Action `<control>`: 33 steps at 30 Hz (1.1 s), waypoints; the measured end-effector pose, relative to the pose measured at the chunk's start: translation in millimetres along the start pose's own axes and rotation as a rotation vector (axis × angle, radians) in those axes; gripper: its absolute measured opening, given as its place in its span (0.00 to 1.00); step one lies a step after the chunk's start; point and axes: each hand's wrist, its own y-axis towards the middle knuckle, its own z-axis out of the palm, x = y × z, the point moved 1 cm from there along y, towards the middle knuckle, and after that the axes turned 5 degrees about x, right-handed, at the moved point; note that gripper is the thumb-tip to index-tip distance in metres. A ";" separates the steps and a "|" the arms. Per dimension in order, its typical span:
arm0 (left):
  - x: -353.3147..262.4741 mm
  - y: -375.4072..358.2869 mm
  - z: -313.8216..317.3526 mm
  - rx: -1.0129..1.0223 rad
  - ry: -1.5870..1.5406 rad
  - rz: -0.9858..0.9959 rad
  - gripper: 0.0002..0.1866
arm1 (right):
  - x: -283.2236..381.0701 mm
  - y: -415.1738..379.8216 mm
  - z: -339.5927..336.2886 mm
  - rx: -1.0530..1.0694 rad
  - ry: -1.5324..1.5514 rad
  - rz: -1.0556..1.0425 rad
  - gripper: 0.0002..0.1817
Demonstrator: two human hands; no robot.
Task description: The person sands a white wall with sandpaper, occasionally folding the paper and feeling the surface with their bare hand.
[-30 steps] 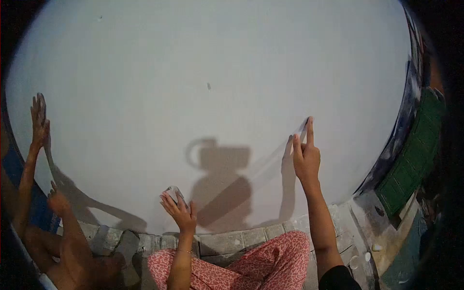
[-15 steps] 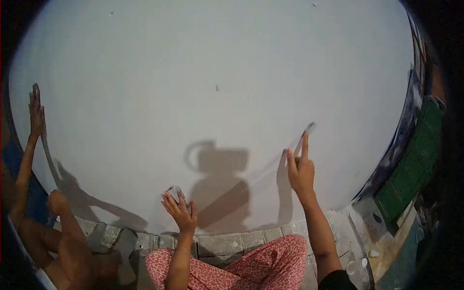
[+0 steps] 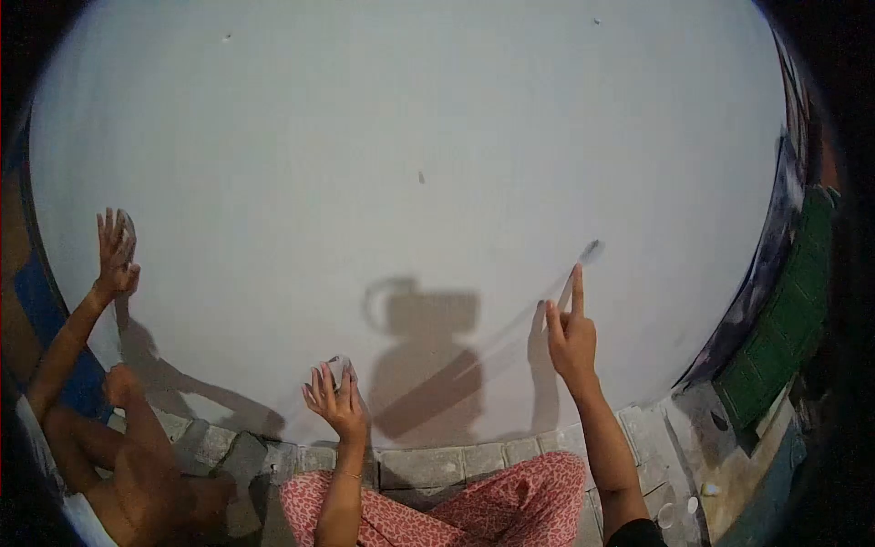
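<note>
A broad pale wall (image 3: 510, 137) stands in front of me. My left hand (image 3: 337, 406) is raised close to its lower part, fingers spread and nothing held. Shadow falls on the wall right at those fingertips. Farther right, my right hand (image 3: 572, 339) is lifted with the index finger stretched upward and the thumb out, the other fingers curled. It holds nothing. Just above the index fingertip, a dark streak (image 3: 594, 248) shows on the wall. Between my hands lies a large head-shaped shadow (image 3: 428, 383).
At the left, another person's hand (image 3: 117, 260) is raised at the wall, beside that person's bent legs (image 3: 137, 465). Grey paving bricks (image 3: 428, 467) line the wall's foot, under my crossed legs (image 3: 524, 492) in patterned trousers. A green sheet (image 3: 775, 319) leans at the right.
The view has shifted slightly. My right index fingertip sits a little lower, apart from the streak. The other person's hand has come down and rightward, its fingers now spread.
</note>
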 end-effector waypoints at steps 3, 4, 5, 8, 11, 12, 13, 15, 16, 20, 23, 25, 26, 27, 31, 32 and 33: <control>4.2 -2.1 2.0 -0.045 -0.019 -0.033 0.13 | -9.0 18.2 -13.4 -0.113 0.115 0.037 0.38; 5.1 -1.6 2.0 -0.040 -0.023 -0.029 0.13 | -10.8 17.2 -12.5 -0.116 0.113 0.044 0.38; 5.8 -1.0 2.4 -0.065 -0.025 -0.032 0.10 | -11.4 16.2 -11.1 -0.116 0.125 0.036 0.38; 7.0 3.3 -0.9 -0.087 -0.019 -0.028 0.08 | -10.0 1.4 1.0 -0.028 0.005 -0.001 0.40; 9.1 4.4 -2.0 -0.070 -0.012 -0.021 0.08 | -17.0 8.8 -3.9 -0.023 -0.059 0.026 0.39; 8.8 4.3 -3.5 -0.065 -0.013 -0.027 0.09 | -16.1 15.8 -10.8 -0.080 0.042 0.051 0.39; 6.3 6.9 -7.4 -0.046 -0.032 -0.055 0.12 | -16.7 17.3 -15.4 -0.142 0.145 0.073 0.39; 11.8 4.7 -3.7 -0.082 -0.046 -0.044 0.14 | -19.3 10.2 -10.4 -0.130 0.115 0.060 0.38; 13.1 4.5 -3.0 -0.126 -0.057 -0.043 0.16 | -20.4 5.8 -4.2 -0.112 0.085 0.035 0.37; 12.4 6.5 -3.9 -0.112 -0.037 -0.122 0.18 | -17.3 -55.8 41.1 0.153 0.056 -0.138 0.35; 11.9 17.4 -12.2 -0.144 -0.013 -0.134 0.14 | -27.8 -84.0 69.5 0.223 0.112 -0.097 0.34; 16.6 19.9 -16.2 -0.135 -0.012 -0.153 0.12 | -24.5 -96.5 80.7 0.267 0.088 -0.070 0.33; 19.2 21.4 -15.7 -0.138 -0.011 -0.151 0.12 | -19.7 -102.0 84.7 0.266 0.091 -0.073 0.33; 22.8 22.4 -13.0 -0.168 -0.152 -0.198 0.09 | -14.9 -107.0 88.8 0.321 0.154 -0.074 0.32; 25.4 22.3 -3.5 -0.261 -0.404 -0.254 0.04 | 5.9 -123.5 106.2 0.392 0.246 -0.181 0.29; 26.2 21.2 -4.9 -0.256 -0.393 -0.259 0.04 | 12.1 -128.0 108.7 0.415 0.290 -0.218 0.28; 23.9 22.4 -7.9 -0.232 -0.261 -0.230 0.04 | 13.7 -132.1 113.8 0.457 0.318 -0.222 0.28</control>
